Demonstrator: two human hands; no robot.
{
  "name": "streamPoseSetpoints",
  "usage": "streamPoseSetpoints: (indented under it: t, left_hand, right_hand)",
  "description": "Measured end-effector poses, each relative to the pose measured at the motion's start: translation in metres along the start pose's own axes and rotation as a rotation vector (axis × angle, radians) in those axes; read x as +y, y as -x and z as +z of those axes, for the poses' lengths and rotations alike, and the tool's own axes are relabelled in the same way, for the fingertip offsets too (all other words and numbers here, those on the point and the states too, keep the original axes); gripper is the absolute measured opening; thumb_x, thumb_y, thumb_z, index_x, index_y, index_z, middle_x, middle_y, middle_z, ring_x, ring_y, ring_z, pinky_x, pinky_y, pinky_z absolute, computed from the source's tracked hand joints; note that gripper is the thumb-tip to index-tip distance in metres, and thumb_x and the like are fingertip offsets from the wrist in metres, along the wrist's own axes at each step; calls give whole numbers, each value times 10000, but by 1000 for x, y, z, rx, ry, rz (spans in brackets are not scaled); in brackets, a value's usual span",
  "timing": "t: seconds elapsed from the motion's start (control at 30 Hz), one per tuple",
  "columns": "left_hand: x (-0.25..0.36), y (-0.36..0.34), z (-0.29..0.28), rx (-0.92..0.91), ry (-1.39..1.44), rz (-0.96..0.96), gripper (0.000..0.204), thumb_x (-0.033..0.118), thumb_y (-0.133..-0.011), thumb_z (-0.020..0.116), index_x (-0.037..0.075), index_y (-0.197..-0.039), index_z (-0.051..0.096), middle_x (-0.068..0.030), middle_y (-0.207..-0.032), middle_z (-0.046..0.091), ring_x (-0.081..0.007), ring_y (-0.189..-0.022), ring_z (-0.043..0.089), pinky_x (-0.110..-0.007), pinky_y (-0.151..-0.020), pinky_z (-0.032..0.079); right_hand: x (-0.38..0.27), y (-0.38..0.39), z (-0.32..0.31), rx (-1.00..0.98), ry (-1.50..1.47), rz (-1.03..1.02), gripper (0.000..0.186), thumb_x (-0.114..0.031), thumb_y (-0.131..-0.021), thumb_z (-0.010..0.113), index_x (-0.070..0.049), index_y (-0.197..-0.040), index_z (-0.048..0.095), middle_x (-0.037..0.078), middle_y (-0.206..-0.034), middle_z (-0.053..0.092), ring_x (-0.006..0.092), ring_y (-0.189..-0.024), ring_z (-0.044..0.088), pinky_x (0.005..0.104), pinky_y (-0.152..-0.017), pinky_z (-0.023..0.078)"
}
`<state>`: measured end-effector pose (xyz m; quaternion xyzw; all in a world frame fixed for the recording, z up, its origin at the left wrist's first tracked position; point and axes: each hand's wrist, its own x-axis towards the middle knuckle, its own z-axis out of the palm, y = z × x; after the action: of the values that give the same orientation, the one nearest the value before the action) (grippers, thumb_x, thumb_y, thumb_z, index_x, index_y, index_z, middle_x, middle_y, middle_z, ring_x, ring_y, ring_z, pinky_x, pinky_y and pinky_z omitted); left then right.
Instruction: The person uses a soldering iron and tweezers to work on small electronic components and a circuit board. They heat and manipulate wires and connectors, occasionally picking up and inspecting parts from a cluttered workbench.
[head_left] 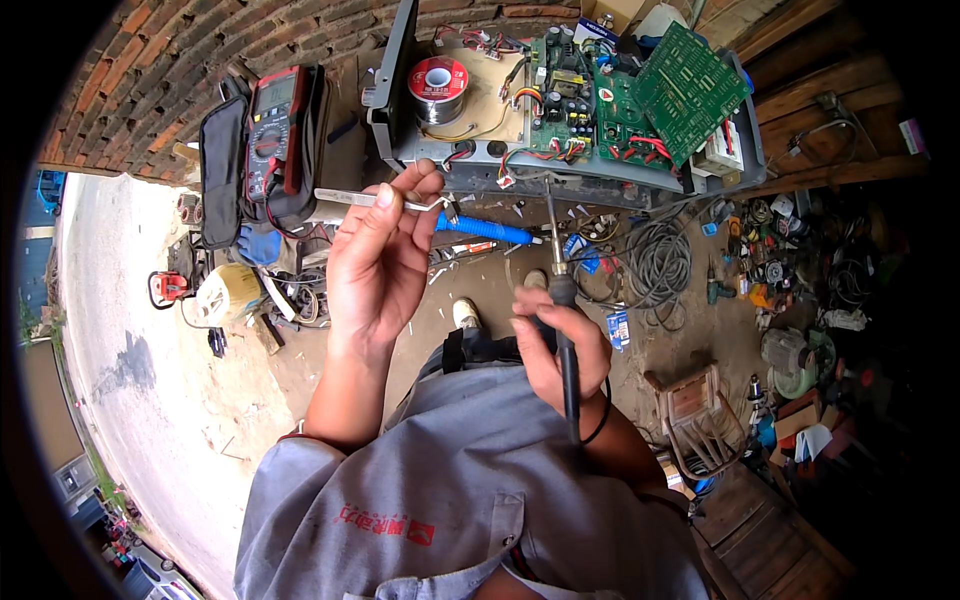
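Observation:
My left hand [385, 260] is closed on metal tweezers [348, 196], with a small part [448, 211] at their tip that is too small to identify. A blue cylindrical tool [481, 230] is just behind that hand. My right hand [558, 355] grips a soldering iron [565, 290], its metal shaft pointing up toward an opened metal chassis [381, 134] of green circuit boards [692, 88], wire bundles and a red-labelled solder spool [438, 90]. I cannot tell whether the iron's tip touches the chassis.
A red multimeter [270, 135] in a black case stands left of the chassis. A coil of black cable [660, 275], a wooden chair [690, 410] and assorted parts lie on the concrete floor [440, 325]. A yellow container [225, 295] is at left. A brick wall [150, 90] rises behind.

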<state>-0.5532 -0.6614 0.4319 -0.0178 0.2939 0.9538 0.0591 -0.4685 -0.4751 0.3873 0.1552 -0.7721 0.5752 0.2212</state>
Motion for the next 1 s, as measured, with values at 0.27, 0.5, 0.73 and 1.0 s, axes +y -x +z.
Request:
streamPoseSetpoints:
  t: [0.27,0.5,0.73,1.0]
  left_hand:
    - [13,21,-11,114,-320,35,239,145,-947,535,-54,-1078,565,-244,-1371,424,-271,-1106,587,-361,-903,527]
    - [-4,69,4,-447,-602,-60,98,56,-859,652,-16,-908,606,-263,-1315,447,-320,-1119,573,-430,-936,478]
    - [-13,68,11,-462,-651,-9,121,56,-863,649,-34,-938,615,-254,-1259,513,-332,-1128,567,-410,-945,474]
    - [-9,57,12,-381,-759,67,95,20,-853,650,-22,-927,607,-230,-1187,570,-264,-1071,592,-374,-908,490]
  right_hand:
    - [-10,5,-14,29,-119,26,353,152,-847,533,-27,-1109,380,315,-969,619,315,-873,663,413,-780,564]
    - [-20,3,-8,102,-271,58,371,105,-802,645,-49,-1064,433,248,-938,664,308,-863,690,369,-746,562]
    - [-14,-9,-12,73,-233,-67,381,101,-763,683,-42,-1049,475,229,-943,670,307,-855,681,380,-742,553]
    - [-22,-24,-24,64,-259,12,379,108,-762,676,-37,-1059,490,222,-939,660,284,-872,666,358,-739,534]
